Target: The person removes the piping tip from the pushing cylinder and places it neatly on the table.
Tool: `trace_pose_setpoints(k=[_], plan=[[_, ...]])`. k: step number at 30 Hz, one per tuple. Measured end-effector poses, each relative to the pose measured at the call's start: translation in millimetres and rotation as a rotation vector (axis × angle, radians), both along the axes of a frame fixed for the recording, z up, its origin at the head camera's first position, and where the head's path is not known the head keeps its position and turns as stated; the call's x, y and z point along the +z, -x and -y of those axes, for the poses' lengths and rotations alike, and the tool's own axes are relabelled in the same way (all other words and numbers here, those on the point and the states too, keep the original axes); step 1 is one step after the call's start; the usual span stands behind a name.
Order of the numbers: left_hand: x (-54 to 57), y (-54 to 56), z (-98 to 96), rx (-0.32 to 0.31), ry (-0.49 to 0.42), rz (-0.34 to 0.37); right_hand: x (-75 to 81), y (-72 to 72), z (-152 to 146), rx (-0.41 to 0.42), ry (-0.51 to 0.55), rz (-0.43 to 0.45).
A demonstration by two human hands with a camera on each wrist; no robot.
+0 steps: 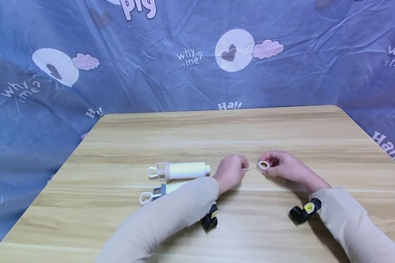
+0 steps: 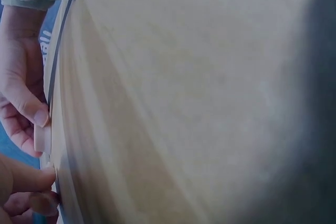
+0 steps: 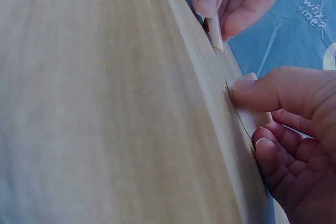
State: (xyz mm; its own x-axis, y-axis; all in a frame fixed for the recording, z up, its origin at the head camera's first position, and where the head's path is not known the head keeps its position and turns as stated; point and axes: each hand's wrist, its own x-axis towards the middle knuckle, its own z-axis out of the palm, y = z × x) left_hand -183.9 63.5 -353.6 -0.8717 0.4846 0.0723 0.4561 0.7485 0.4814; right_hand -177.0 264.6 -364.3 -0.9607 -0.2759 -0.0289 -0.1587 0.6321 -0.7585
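1. Head view, 12 o'clock being the tabletop's far edge: the left hand (image 1: 229,171) pinches a small pale piece (image 1: 247,168), its tip poking out toward 3 o'clock. What the piece is cannot be told.
2. At 3 o'clock from it, with a narrow gap between, the right hand (image 1: 284,167) grips a pale ring (image 1: 259,167) between thumb and fingers, its hole facing the viewer.
3. The likeliest trouble is a slip: so little of the small piece shows past the fingertips that a loosened pinch could drop it. The ring, held at its edge, might twist or roll off if the thumb eased.
4. At 9 o'clock from the left hand lies a white cylinder with a pink collar (image 1: 187,170), its plain end just beside that hand. A backward swing of the wrist could knock it and set it rolling.
5. Toward 8 o'clock, a second cylinder with a grey-blue collar (image 1: 174,187) is partly hidden by the left sleeve (image 1: 184,210); dragging fabric might nudge it unseen.
6. Beyond, the wood-grain tabletop (image 1: 217,131) meets a blue printed cloth (image 1: 158,84) at 12 o'clock.
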Motion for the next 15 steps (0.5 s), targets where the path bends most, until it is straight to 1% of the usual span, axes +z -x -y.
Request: trace_pose_setpoints(k=[3, 7, 15], plan=[[0.5, 2.0, 0.6, -0.021, 0.01, -0.018, 0.1, 0.1, 0.2, 0.001, -0.001, -0.004], [0.6, 3.8, 1.2, -0.024, 0.007, -0.011, 0.7, -0.2, 0.5, 0.001, -0.007, -0.006], [0.8, 5.7, 1.0, -0.025, -0.002, 0.034, 1.0, -0.6, 0.4, -0.005, -0.012, 0.015]])
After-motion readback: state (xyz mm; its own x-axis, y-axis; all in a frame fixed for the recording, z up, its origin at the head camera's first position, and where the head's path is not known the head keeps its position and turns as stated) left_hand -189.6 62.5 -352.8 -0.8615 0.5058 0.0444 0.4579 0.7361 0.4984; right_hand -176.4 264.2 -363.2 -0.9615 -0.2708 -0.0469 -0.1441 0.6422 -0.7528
